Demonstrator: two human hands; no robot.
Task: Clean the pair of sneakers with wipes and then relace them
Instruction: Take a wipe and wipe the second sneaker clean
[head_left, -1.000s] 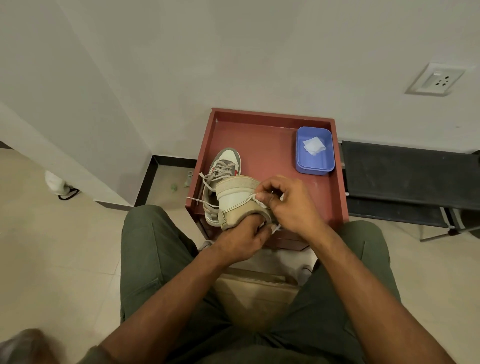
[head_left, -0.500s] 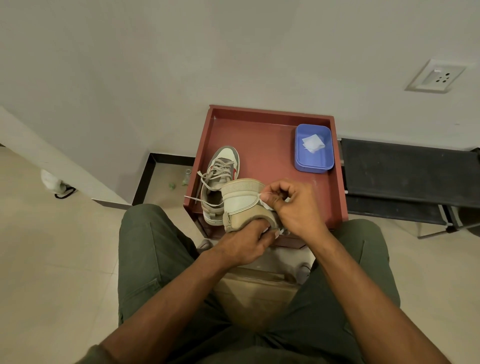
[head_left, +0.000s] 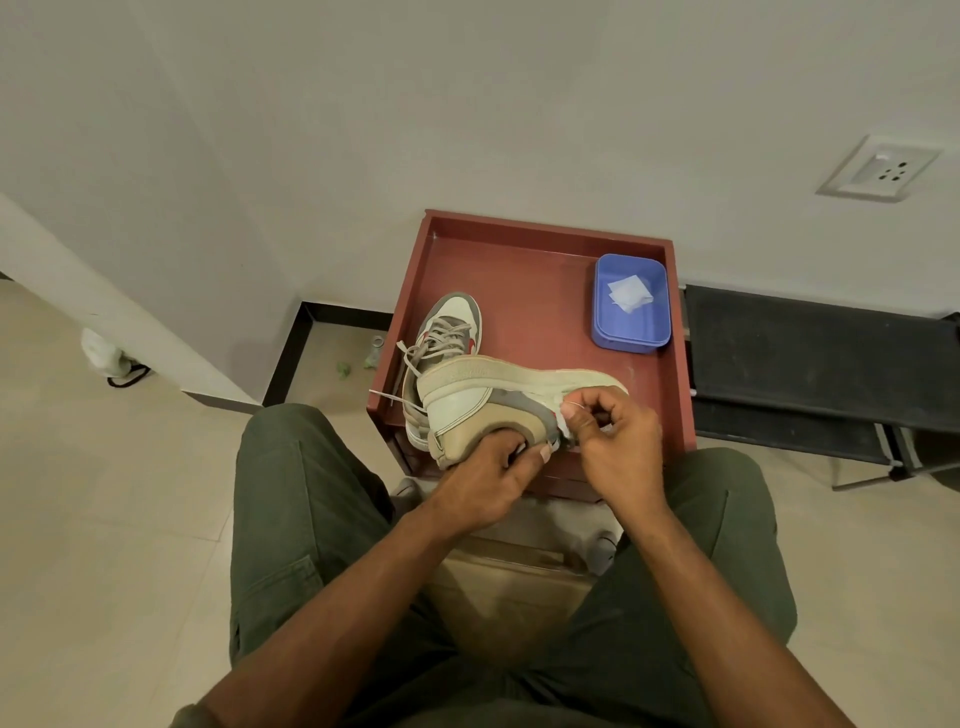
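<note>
hands hold one sneaker (head_left: 483, 402) on its side over the red tray (head_left: 535, 291). left hand (head_left: 488, 480) grips its heel end from below. right hand (head_left: 615, 441) pinches a white wipe (head_left: 563, 423) against the shoe's side. other sneaker (head_left: 447, 338), laces loose, sits on the tray behind it. more wipes (head_left: 629, 293) lie in a blue tub (head_left: 605, 325) at the tray's far right.

Bare forearms (head_left: 363, 597), no sleeves in view, olive-green trousers (head_left: 291, 519), seated legs
</note>
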